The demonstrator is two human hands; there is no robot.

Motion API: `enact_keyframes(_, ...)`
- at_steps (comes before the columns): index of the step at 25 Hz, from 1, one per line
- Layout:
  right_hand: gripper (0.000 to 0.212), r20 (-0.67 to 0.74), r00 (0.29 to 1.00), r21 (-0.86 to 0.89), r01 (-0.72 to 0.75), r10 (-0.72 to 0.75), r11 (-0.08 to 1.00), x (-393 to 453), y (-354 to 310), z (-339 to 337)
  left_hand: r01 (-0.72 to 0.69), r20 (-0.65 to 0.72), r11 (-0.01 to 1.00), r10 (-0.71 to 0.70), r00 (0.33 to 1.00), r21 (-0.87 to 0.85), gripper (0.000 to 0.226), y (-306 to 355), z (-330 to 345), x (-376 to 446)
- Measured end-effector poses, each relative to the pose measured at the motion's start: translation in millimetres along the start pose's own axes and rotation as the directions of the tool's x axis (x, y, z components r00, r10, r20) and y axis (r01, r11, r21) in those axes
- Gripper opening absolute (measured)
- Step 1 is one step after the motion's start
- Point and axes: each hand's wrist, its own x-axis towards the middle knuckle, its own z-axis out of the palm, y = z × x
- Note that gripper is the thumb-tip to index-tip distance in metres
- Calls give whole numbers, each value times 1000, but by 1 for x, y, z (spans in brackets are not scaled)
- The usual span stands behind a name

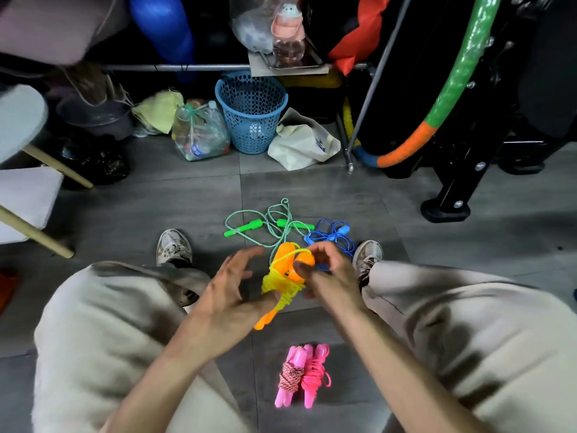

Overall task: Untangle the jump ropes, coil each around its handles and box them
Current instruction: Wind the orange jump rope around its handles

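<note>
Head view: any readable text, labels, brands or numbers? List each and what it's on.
None can be read.
White bag by the blue basket: a small blue print, too blurred to read.
Clear bag of bottles: bottle labels too small to read.
Jump ropes, handles and shoes: no markings visible.

Home storage corner: grey tile floor (156,198), laundry basket (251,112), hula hoop (452,89), bagged bottles (199,132).
</note>
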Motion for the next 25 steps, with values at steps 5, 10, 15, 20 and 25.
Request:
enact_keyframes(5,23,12,979,-241,-195,204,951,49,92,31,-137,218,968,90,972,210,55,11,-3,29)
enact_keyframes(10,22,159,902,-549,-258,402,795,41,184,58,-159,233,901,67,970,404,59,-16,15,75)
enact_keyframes(15,18,154,852,-612,-315,500,725,41,235,71,-95,246,873,-29,969,478,51,-45,40,99)
enact_keyframes(20,32,233,778,-594,-361,584,719,44,268,71,-115,251,842,-25,968,527,52,-56,49,106)
enact_keyframes(25,28,169,810,-676,-319,562,664,42,279,74,-96,269,839,-61,961,536,54,-63,50,107)
